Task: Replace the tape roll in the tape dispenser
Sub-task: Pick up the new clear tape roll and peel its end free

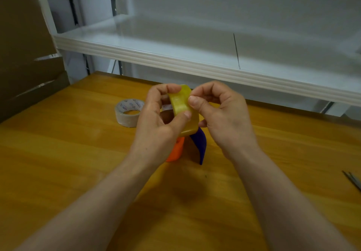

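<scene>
Tape roll (184, 110): yellowish, held edge-on above the table (78, 162), between both hands, clear of the wood. Left hand (158, 125) carries it, thumb pressed on the outer face, fingers curled round the far rim. Right hand (220, 118) is closed in a pinch, thumb and forefinger set on the roll's upper right edge, other fingers tucked; it looks to be picking for the loose end, though the end itself is too small to make out.

Dispenser (197, 145): orange and purple, standing on the table directly beneath the hands, largely hidden by them. Whether its spindle is bare cannot be told.

Second roll (129, 113): pale, printed core, lying flat on the table just left of the left hand, untouched. Probably the spent or spare one; which, I cannot say.

Scissors (354, 180): tips only, at the right edge, well apart.

Shelf (195, 63): white, behind the table.

Step in hand, by my reading: preparing the new roll, freeing its leading end before loading.

Next move calls for: a lifted tab of tape, then lowering the roll into the dispenser with the tape feeding toward the cutter, sticky side the right way.
</scene>
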Motion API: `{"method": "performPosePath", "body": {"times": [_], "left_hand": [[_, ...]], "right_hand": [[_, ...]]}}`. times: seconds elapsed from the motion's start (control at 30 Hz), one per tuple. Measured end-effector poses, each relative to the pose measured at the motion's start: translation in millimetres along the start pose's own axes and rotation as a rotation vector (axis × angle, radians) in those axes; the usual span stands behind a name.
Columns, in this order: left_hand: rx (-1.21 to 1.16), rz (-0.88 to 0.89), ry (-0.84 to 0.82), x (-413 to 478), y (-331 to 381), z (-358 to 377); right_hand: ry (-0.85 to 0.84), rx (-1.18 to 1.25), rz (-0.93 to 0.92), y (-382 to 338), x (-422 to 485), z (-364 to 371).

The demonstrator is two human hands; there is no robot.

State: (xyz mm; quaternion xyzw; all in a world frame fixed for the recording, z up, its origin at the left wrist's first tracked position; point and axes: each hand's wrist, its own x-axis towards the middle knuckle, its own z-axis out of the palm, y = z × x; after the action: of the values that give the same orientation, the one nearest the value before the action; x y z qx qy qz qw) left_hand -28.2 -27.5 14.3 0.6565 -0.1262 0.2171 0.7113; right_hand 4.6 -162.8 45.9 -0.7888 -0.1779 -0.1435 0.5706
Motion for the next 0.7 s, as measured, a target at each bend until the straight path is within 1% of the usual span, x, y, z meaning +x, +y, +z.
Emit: {"method": "performPosePath", "body": {"times": [0.1, 0.23, 0.4, 0.53, 0.7], "left_hand": [[-0.035, -0.032, -0.01, 0.3, -1.4, 0.5], [-0.056, -0.05, 0.031, 2.9, 1.2, -2.0], [-0.006, -0.056, 0.022, 4.1, 3.4, -8.3], [0.008, -0.05, 0.022, 6.1, 5.8, -11.6], [0.03, -0.043, 0.015, 6.4, 4.5, -11.7]], "right_hand": [[0.002, -0.084, -0.039, 3.0, 1.9, 4.0], [-0.035, -0.104, -0.075, -1.5, 3.0, 2.0], [-0.075, -0.139, -0.083, -4.8, 4.6, -2.8], [-0.115, -0.104, -0.103, -6.1, 4.3, -3.6], [-0.11, -0.142, -0.12, -4.1, 4.4, -2.7]]}}
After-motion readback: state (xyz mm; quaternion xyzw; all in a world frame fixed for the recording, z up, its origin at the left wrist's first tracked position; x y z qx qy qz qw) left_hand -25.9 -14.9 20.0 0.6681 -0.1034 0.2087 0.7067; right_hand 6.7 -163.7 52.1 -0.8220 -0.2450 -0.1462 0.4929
